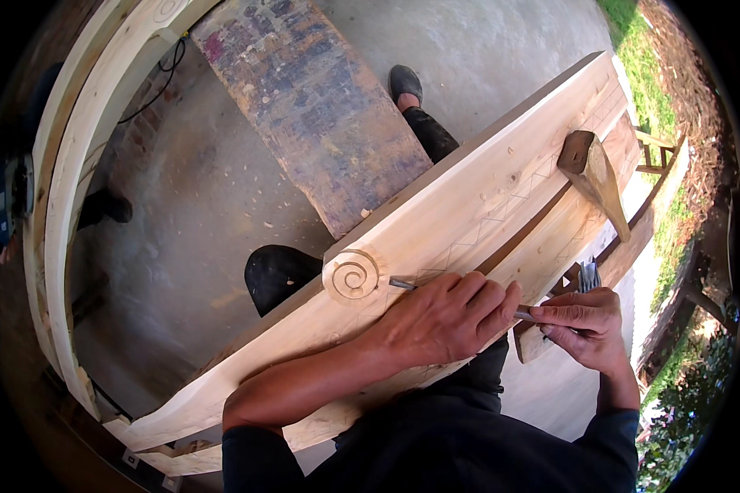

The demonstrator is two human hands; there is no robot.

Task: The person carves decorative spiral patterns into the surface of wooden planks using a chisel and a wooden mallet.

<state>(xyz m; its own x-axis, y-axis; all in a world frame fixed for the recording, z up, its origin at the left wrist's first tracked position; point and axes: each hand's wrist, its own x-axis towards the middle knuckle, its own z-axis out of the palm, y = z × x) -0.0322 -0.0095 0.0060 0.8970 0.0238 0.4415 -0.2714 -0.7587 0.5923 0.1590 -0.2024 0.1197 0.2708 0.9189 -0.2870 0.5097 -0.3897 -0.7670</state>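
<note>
Apparently the step in hand is carving by hand on one long, pale timber beam [477,193], pencilled with zigzags and slanting across my view; I judge the next move calls for a braced left forearm and gentle, controlled pressure. By size, I count one curved, pale timber frame [59,222] at the left, one flat, paint-stained wooden board [304,99], and one brown wooden mallet [598,182] resting on the timber, apart from both hands. The left hand [452,316] has its fingers wrapped round one slim, grey metal chisel [401,284]; the right hand's [584,324] fingers pinch what looks like its rear end. On the beam, the chisel's tip lies just beside one round, carved spiral [353,275]; contact I cannot tell. Shiny metal tools [589,278] beside the right hand overlap too much to count.
</note>
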